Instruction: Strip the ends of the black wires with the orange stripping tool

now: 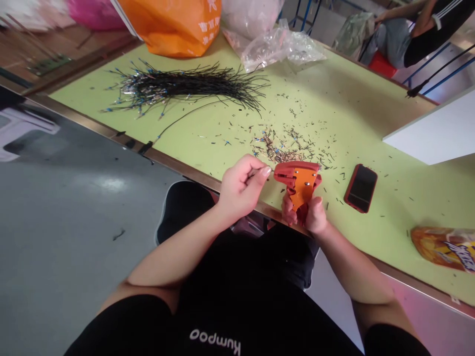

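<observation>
My right hand is wrapped around the handles of a red and orange wire stripper at the table's front edge. Its jaws face left, towards my left hand. The thumb and forefinger of that hand are pinched on a thin black wire, of which only a short bit shows at the jaws. Whether the wire's tip is inside the jaws, I cannot tell. Just behind the tool lies a scatter of short cut wire and sheath bits.
A thick bundle of black wires with blue ends lies at the back left, one loose wire beside it. Behind stand an orange bag and clear plastic bags. To the right are a phone and a snack packet. Another person sits beyond.
</observation>
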Demonstrator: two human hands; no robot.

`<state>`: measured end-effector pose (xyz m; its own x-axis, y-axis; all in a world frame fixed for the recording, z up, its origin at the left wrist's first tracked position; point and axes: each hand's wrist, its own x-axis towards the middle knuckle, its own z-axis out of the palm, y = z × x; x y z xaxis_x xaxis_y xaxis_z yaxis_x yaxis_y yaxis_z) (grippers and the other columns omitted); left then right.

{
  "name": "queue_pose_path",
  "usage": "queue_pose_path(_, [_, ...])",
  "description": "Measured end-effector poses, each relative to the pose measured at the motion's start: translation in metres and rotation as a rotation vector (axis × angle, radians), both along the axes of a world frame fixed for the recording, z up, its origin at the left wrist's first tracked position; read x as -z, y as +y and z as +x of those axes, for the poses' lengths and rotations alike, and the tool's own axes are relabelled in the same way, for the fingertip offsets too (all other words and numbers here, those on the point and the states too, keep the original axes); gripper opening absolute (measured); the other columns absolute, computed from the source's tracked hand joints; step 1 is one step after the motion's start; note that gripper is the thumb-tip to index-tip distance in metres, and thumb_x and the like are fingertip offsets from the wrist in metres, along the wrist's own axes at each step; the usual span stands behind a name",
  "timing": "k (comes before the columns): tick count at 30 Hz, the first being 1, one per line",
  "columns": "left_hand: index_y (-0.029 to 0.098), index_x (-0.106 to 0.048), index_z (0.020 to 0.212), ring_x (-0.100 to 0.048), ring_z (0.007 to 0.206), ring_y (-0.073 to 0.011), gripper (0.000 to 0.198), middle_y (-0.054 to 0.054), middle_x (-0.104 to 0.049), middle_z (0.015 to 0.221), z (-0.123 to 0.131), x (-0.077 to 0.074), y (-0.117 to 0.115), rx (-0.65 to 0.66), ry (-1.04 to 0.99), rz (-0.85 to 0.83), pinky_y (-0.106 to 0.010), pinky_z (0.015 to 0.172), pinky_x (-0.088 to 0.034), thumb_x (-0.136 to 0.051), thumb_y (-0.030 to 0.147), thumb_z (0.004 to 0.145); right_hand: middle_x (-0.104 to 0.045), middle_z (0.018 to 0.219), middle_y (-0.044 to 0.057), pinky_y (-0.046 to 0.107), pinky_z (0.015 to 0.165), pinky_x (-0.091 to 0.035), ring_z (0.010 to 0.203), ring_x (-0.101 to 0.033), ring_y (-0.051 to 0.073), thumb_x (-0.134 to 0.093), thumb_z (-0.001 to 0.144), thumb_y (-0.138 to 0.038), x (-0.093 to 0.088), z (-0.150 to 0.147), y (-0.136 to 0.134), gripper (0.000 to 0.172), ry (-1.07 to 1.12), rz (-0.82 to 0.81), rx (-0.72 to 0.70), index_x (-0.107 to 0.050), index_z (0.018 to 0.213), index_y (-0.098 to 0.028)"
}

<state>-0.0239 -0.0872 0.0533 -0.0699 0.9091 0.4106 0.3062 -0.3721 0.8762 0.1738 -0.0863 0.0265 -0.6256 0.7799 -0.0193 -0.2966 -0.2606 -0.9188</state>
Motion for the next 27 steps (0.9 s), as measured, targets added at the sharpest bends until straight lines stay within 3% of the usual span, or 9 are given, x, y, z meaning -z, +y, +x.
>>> queue_pose_path(2, [0.025,-0.055,0.088,-0.038,0.051,-0.0099,0.046,0.005,-0.046,0.059,-0.019,0.005,0.006,-0.093,-0.021,-0.016,-0.027,0.045,-0.035,-0.055,0.067,0.106,-0.040,0.049,-0.006,0.029,0.036,-0.034,0.038,-0.038,0.014,-0.061,0.079,-0.097,-0.009,0.005,0.001,0.071,0.047,0.049,0.094,-0.058,0.073,-0.026])
queue_pose_path(5, [0.026,-0.052,0.088,-0.031,0.051,-0.0080,0.043,0.006,-0.047,0.061,-0.061,0.019,0.023,-0.439,-0.172,0.048,-0.026,0.045,-0.028,-0.055,0.064,0.108,-0.021,0.049,-0.010,0.030,0.038,-0.033,0.038,-0.025,0.014,-0.060,0.086,-0.090,-0.029,0.023,0.012,0.067,0.099,0.081,0.528,-0.042,0.066,-0.029])
queue_pose_path(6, [0.026,-0.052,0.087,-0.029,0.050,-0.0074,0.043,0.007,-0.045,0.059,-0.072,0.023,0.028,-0.490,-0.176,0.079,-0.026,0.045,-0.025,-0.057,0.063,0.107,-0.022,0.053,-0.009,0.030,0.040,-0.035,0.042,-0.023,0.014,-0.063,0.085,-0.089,-0.034,0.028,0.016,0.065,0.080,0.062,0.666,-0.043,0.068,-0.029])
queue_pose_path(7, [0.026,-0.055,0.087,-0.031,0.051,-0.0080,0.041,0.007,-0.046,0.059,-0.079,0.026,0.031,-0.504,-0.133,0.078,-0.027,0.046,-0.027,-0.061,0.062,0.106,-0.026,0.056,-0.008,0.031,0.043,-0.039,0.044,-0.025,0.014,-0.065,0.084,-0.089,-0.038,0.030,0.021,0.065,0.070,0.060,0.717,-0.045,0.070,-0.029])
queue_pose_path(10, [0.026,-0.063,0.093,-0.048,0.058,-0.0122,0.037,0.003,-0.062,0.067,-0.070,0.026,0.026,-0.454,0.152,0.081,-0.030,0.053,-0.037,-0.061,0.061,0.105,-0.041,0.060,-0.004,0.037,0.053,-0.053,0.051,-0.044,0.018,-0.066,0.078,-0.093,-0.033,0.022,0.027,0.066,0.021,0.060,0.601,-0.055,0.076,-0.028])
queue_pose_path(15, [0.022,-0.069,0.100,-0.060,0.061,-0.0136,0.029,0.002,-0.065,0.065,-0.007,0.012,0.010,-0.262,0.490,0.109,-0.028,0.059,-0.039,-0.051,0.040,0.111,-0.055,0.065,0.001,0.045,0.062,-0.061,0.063,-0.063,0.026,-0.067,0.069,-0.098,-0.006,-0.002,0.025,0.073,-0.065,0.075,0.339,-0.064,0.083,-0.027])
queue_pose_path(19, [0.021,-0.071,0.102,-0.066,0.068,-0.0144,0.029,-0.001,-0.073,0.073,0.020,0.012,0.011,-0.179,0.532,0.142,-0.027,0.061,-0.039,-0.048,0.034,0.111,-0.059,0.068,0.002,0.044,0.063,-0.061,0.066,-0.065,0.026,-0.065,0.076,-0.094,0.002,0.001,0.026,0.069,-0.055,0.067,0.308,-0.066,0.090,-0.027])
queue_pose_path(27, [0.021,-0.069,0.101,-0.072,0.073,-0.0161,0.026,-0.003,-0.078,0.081,0.035,0.019,0.012,-0.142,0.461,0.186,-0.028,0.066,-0.044,-0.048,0.032,0.111,-0.061,0.074,0.005,0.039,0.058,-0.058,0.079,-0.070,0.030,-0.062,0.073,-0.099,0.007,0.005,0.029,0.074,-0.150,0.068,0.304,-0.062,0.090,-0.027])
